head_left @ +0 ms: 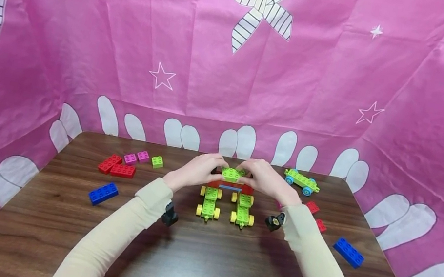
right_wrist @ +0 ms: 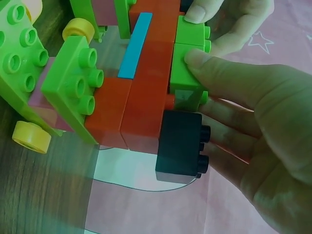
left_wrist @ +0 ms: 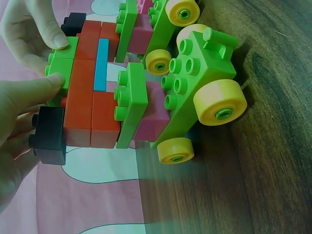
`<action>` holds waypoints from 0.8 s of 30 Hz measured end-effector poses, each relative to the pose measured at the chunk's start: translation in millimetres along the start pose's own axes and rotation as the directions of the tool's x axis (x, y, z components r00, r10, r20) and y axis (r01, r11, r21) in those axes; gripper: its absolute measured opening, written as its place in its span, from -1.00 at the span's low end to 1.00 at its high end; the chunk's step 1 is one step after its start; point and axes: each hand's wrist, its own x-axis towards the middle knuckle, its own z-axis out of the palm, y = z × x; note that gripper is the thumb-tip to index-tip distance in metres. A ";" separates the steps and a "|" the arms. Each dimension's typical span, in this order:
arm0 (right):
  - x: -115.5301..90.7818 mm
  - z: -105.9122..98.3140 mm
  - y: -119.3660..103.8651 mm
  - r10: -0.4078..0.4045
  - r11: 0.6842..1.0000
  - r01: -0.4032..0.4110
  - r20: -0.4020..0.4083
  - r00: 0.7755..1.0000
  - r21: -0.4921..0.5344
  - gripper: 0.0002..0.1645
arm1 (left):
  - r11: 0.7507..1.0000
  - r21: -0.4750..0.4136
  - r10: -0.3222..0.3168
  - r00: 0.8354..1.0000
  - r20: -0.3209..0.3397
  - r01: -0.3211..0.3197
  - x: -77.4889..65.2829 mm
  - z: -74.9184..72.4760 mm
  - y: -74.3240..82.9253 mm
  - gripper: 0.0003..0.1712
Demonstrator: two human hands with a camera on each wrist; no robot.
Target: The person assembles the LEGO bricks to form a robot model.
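Pinching green bricks at both ends, mid-frame in the head view.
Held between left hand and right hand, with thumbs in front and curled fingers behind — closed to brick thickness — on red bricks, between black bricks, above yellow-wheeled green bases.

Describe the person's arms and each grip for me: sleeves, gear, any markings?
Both arms wear plain cream long sleeves, the left sleeve and right sleeve ending in cuffs near the wrists. The left grip and right grip are bare hands, no gloves. A small black device sits by the left cuff; another, by the right, shows a pale mark.
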 end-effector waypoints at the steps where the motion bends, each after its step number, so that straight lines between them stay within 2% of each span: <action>1: 0.0 -0.2 -0.3 0.001 1.000 -0.001 -0.001 1.000 -0.001 -0.70 | 1.000 0.002 -0.001 1.000 -0.002 0.001 0.0 0.0 0.2 -0.66; 7: -0.9 -0.3 0.2 0.002 1.000 -0.002 0.005 1.000 0.012 -0.69 | 1.000 0.009 -0.009 1.000 0.002 0.009 -0.8 -1.2 1.2 -0.66; 19: -10.5 -2.4 11.0 0.053 0.997 -0.055 0.029 0.998 0.051 -0.62 | 1.000 0.015 -0.011 1.000 0.018 0.011 -0.6 -2.1 0.0 -0.62; 24: -12.1 -2.4 12.7 0.048 0.998 -0.049 0.019 0.999 0.049 -0.63 | 1.000 0.017 -0.008 1.000 0.020 0.007 -1.0 -2.9 0.1 -0.62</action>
